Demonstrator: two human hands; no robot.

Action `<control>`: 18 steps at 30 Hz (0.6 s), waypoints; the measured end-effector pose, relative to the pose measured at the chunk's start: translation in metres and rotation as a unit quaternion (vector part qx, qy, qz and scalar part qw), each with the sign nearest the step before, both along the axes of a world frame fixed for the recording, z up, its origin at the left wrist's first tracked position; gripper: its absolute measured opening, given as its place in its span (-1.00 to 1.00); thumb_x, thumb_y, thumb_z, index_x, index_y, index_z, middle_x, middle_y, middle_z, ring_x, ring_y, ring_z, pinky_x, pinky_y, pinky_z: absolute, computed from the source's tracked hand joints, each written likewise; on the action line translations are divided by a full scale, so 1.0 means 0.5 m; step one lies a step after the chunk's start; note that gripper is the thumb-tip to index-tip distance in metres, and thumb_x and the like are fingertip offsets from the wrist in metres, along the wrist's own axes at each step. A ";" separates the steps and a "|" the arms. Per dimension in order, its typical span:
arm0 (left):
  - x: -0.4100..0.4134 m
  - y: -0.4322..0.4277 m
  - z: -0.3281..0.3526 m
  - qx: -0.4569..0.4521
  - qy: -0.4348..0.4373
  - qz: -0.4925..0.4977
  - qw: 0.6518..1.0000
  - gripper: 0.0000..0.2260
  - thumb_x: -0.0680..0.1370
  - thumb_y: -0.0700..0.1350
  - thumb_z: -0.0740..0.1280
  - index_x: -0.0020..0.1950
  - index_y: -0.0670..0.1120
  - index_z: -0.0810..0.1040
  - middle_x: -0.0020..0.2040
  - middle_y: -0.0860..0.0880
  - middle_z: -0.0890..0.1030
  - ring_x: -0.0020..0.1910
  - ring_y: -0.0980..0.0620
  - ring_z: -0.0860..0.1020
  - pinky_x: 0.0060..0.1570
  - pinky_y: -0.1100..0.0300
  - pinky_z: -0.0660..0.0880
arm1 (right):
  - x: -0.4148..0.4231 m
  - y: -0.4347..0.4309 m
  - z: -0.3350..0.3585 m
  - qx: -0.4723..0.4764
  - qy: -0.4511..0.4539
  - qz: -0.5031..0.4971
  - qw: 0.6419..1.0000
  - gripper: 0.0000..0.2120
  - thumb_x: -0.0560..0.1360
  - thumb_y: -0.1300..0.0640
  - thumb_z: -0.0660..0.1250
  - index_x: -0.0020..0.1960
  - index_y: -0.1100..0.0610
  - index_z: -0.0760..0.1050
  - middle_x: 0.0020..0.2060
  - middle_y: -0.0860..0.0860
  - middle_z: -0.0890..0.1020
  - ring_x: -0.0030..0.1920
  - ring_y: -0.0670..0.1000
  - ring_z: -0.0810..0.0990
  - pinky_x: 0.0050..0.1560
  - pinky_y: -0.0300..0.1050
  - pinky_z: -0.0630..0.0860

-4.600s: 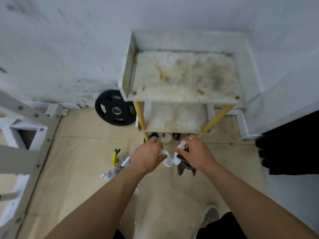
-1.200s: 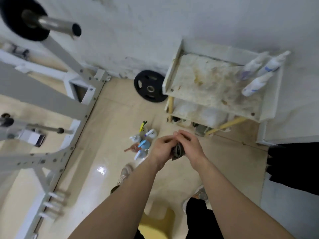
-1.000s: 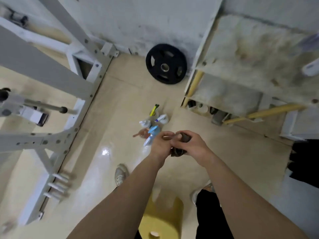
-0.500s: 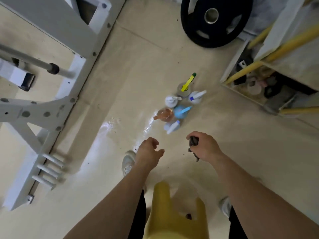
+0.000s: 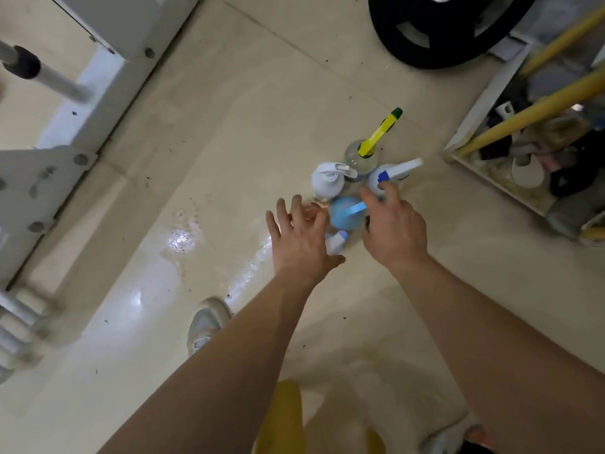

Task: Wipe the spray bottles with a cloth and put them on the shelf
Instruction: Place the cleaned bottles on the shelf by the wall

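I see left hand [image 5: 299, 237] splayed, holding nothing, above spray bottles [image 5: 343, 215]; right hand [image 5: 394, 231] clutches dark cloth [image 5: 367, 222], forefinger out.

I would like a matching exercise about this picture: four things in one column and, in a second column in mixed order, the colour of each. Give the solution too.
Column A
1. weight plate
2. spray trigger with the green tip
3. round bottle between the left hand and the right hand
4. pump bottle

Column B
a. white
b. black
c. yellow
d. light blue

Pairs: 1-b; 2-c; 3-d; 4-a
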State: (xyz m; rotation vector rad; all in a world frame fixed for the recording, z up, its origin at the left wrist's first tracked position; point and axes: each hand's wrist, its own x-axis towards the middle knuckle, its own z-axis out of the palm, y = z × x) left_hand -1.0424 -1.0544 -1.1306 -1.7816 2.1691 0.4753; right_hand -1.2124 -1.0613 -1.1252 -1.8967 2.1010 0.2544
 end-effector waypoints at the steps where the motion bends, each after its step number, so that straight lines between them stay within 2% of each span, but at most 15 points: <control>1: -0.003 -0.005 -0.009 0.000 -0.015 -0.006 1.000 -0.26 0.31 0.36 0.48 0.38 0.05 0.43 0.49 -0.19 0.28 0.45 -0.37 0.24 0.48 -0.31 0.05 | -0.006 -0.006 -0.014 0.022 0.017 0.026 0.999 -0.44 0.48 0.18 0.36 0.45 -0.06 0.36 0.38 0.10 0.37 -0.07 0.21 0.58 -0.18 0.01 0.48; 2: -0.005 -0.009 -0.015 -0.005 -0.029 -0.014 0.999 -0.31 0.36 0.35 0.45 0.37 0.04 0.45 0.44 -0.17 0.33 0.37 -0.34 0.31 0.49 -0.29 0.07 | -0.008 -0.008 -0.022 0.021 0.031 0.050 0.998 -0.51 0.48 0.18 0.37 0.39 -0.03 0.43 0.33 0.10 0.42 -0.10 0.21 0.58 -0.21 0.00 0.47; 4: -0.009 -0.013 -0.022 -0.022 -0.051 -0.035 0.998 -0.40 0.43 0.29 0.38 0.39 0.04 0.47 0.30 -0.11 0.41 0.20 -0.27 0.40 0.47 -0.22 0.14 | -0.009 -0.005 -0.023 -0.014 0.041 0.082 0.996 -0.72 0.39 0.20 0.47 0.09 0.06 0.58 0.10 0.12 0.52 -0.26 0.19 0.56 -0.35 -0.06 0.39; 6: -0.005 -0.018 -0.019 -0.033 -0.061 -0.055 0.996 -0.47 0.45 0.22 0.36 0.37 0.03 0.50 0.19 -0.09 0.47 0.09 -0.22 0.44 0.37 -0.13 0.27 | -0.011 -0.001 -0.021 -0.053 0.052 0.101 0.992 -0.80 0.31 0.23 0.53 -0.12 0.08 0.59 -0.03 0.12 0.55 -0.37 0.16 0.50 -0.41 -0.12 0.25; 9: 0.011 -0.023 -0.013 -0.011 -0.074 -0.082 0.994 -0.59 0.41 0.17 0.47 0.18 -0.01 0.62 0.03 -0.08 0.55 -0.09 -0.17 0.51 0.01 0.01 0.41 | -0.007 0.012 0.002 -0.061 0.053 0.137 0.987 -0.79 0.29 0.27 0.49 -0.13 0.04 0.60 0.15 0.11 0.54 -0.37 0.13 0.48 -0.38 -0.11 0.21; 11: 0.026 -0.032 0.000 -0.004 -0.083 -0.089 0.993 -0.61 0.30 0.12 0.58 0.04 0.00 0.66 -0.10 -0.05 0.57 -0.23 -0.11 0.53 -0.25 0.12 0.33 | -0.002 0.012 0.027 -0.055 0.032 0.151 0.986 -0.78 0.31 0.27 0.49 -0.13 0.02 0.62 0.31 0.12 0.46 -0.35 0.12 0.47 -0.35 -0.10 0.20; 13: 0.040 -0.033 0.017 0.019 -0.074 -0.078 0.994 -0.62 0.42 0.07 0.51 0.19 0.02 0.61 -0.01 -0.05 0.57 -0.17 -0.09 0.56 -0.29 0.13 0.27 | 0.004 0.001 0.058 -0.047 0.014 0.163 0.985 -0.80 0.33 0.28 0.47 -0.14 0.01 0.63 0.41 0.11 0.36 -0.37 0.11 0.40 -0.36 -0.09 0.20; 15: 0.057 -0.029 0.028 0.042 -0.053 -0.039 0.997 -0.62 0.59 0.04 0.33 0.39 0.00 0.46 0.17 -0.07 0.52 0.04 -0.11 0.54 -0.21 0.11 0.31 | 0.015 -0.028 0.100 -0.039 0.009 0.172 0.984 -0.82 0.35 0.30 0.45 -0.18 0.03 0.61 0.45 0.11 0.31 -0.38 0.10 0.31 -0.40 -0.10 0.20; 17: 0.079 -0.028 0.044 0.066 -0.048 -0.003 0.997 -0.62 0.63 0.05 0.26 0.42 -0.02 0.42 0.22 -0.07 0.50 0.15 -0.11 0.50 -0.16 0.11 0.34 | 0.035 -0.071 0.144 -0.007 0.002 0.183 0.983 -0.87 0.44 0.25 0.42 -0.12 0.03 0.62 0.51 0.11 0.28 -0.31 0.14 0.41 -0.37 -0.07 0.26; 18: 0.090 -0.026 0.051 0.075 -0.045 0.006 0.996 -0.63 0.63 0.06 0.27 0.42 -0.01 0.43 0.21 -0.07 0.49 0.15 -0.11 0.49 -0.15 0.10 0.37 | 0.044 -0.092 0.157 0.023 -0.001 0.184 0.983 -0.88 0.50 0.21 0.39 -0.04 0.02 0.62 0.55 0.09 0.20 -0.20 0.17 0.51 -0.30 -0.05 0.30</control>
